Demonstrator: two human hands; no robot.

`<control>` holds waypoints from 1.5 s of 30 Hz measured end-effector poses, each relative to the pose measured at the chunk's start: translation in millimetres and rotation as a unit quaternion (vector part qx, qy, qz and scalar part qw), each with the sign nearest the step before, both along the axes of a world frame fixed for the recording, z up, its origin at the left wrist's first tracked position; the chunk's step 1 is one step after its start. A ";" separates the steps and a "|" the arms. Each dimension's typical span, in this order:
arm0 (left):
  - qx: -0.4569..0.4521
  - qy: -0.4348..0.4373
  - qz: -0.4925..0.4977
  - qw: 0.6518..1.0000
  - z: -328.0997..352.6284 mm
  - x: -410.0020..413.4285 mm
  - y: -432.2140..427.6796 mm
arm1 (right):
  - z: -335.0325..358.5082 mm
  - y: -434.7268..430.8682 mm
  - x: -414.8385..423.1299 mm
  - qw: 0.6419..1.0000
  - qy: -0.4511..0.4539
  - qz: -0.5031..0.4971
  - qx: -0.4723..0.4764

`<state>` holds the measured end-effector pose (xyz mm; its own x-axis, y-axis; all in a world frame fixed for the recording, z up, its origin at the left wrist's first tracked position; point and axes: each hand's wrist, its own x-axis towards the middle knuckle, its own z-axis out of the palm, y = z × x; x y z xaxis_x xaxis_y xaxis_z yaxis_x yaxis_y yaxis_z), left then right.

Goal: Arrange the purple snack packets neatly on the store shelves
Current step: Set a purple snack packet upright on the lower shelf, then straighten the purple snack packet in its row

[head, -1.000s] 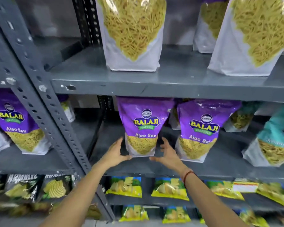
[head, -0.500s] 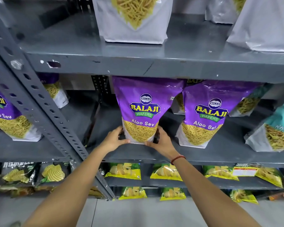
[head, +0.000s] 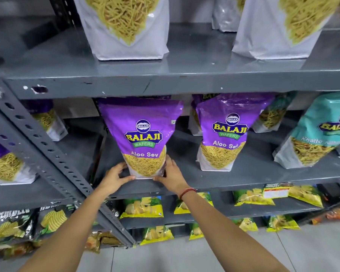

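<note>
The purple Aloo Sev packet [head: 143, 138] you're handling stands upright near the front edge of the middle shelf [head: 263, 179], long axis vertical, label facing you, top leaning slightly left. Its base sits right between your two hands, so the grip is already on the thing, not beside it.

Your left hand [head: 114, 178] is clamped on the bottom-left corner, thumb across the front lower edge, fingers wrapped behind and out of sight. Your right hand [head: 172, 176] presses the bottom-right side, thumb low at the front seam. Both are grasping the packet at the base, neither released. Both hands look equally near; neither has to reach.

The relation that matters: you hold it only at the bottom, and the tall body rises well above the grip. Judging from that, any slide will likely tip the top, so move the base and let the top follow.

Second purple packet [head: 222, 132] stands to the right on the same shelf, apart from yours with a clear gap, also upright, label forward. Probable next move is closing that gap rightward or squaring the face to match it; can't tell which.

Further out: teal packet [head: 318, 134] at the right end, tilted. More purple packets sit deeper behind, partly hidden. The slanted grey upright post [head: 41, 142] is close on the left, so there's less room that way. White sev bags [head: 126, 28] are on the shelf above.
</note>
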<state>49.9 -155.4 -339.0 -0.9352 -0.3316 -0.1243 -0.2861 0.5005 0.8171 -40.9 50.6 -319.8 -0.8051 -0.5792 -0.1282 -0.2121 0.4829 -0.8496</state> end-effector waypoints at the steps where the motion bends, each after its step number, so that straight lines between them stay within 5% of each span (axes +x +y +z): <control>1: 0.003 0.000 0.003 1.000 -1.0 0.4 0.7 | 0.0 0.4 -1.0 1.000 -0.003 0.002 0.002; 37: -0.054 0.011 0.058 0.997 0.2 -0.5 32.0 | -8.9 19.8 -20.3 0.999 -0.043 0.010 -0.025; 43: -0.102 0.173 0.250 0.947 -12.2 24.9 94.3 | -13.3 60.9 -0.8 0.991 0.053 -0.110 -0.049; 45: -0.113 0.202 0.223 0.947 -18.8 28.4 130.0 | -18.1 89.5 5.9 0.977 0.086 -0.179 -0.074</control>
